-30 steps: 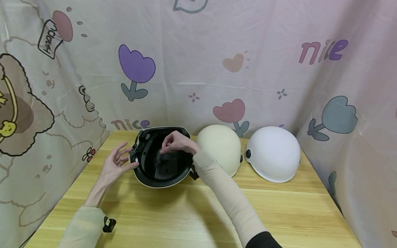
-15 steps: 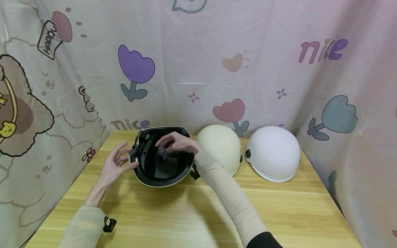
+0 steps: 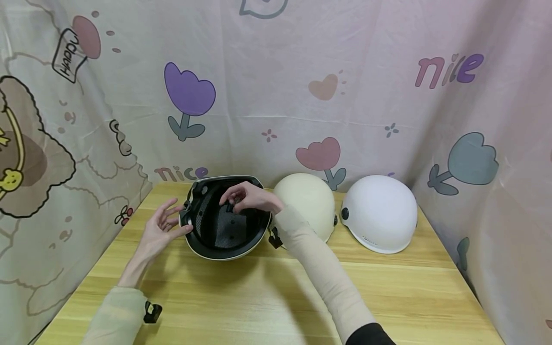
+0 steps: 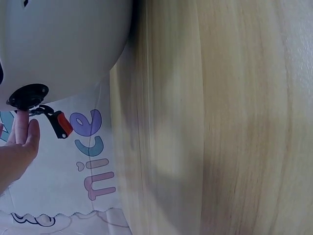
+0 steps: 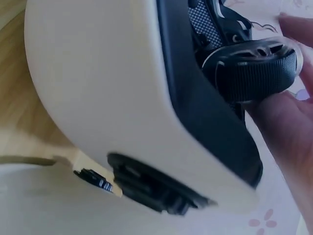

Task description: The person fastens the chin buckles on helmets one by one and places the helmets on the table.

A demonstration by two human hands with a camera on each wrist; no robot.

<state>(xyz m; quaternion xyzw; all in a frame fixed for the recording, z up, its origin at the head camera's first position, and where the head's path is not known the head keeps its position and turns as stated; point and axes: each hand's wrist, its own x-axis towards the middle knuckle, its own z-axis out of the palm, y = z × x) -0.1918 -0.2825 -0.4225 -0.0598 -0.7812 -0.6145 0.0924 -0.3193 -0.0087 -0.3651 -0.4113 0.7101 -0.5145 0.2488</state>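
Observation:
An upturned helmet with a black lining lies on the table, its open side facing me. My left hand is at its left edge, thumb on the rim and the other fingers spread. In the left wrist view, a fingertip touches the black round side fitting of the pale shell. My right hand reaches over the opening. Its thumb and fingers pinch a black ribbed adjuster knob, as the right wrist view shows. A black strap buckle hangs at the helmet's right side.
A cream helmet stands dome up close on the right, partly behind my right forearm. Farther right stands a white helmet. The wooden table backs onto a printed curtain.
My right fingers have loosened and then closed again at the knob, the hand drifting slightly right. The strap buckle has swung a little right. The left hand has stayed in place.

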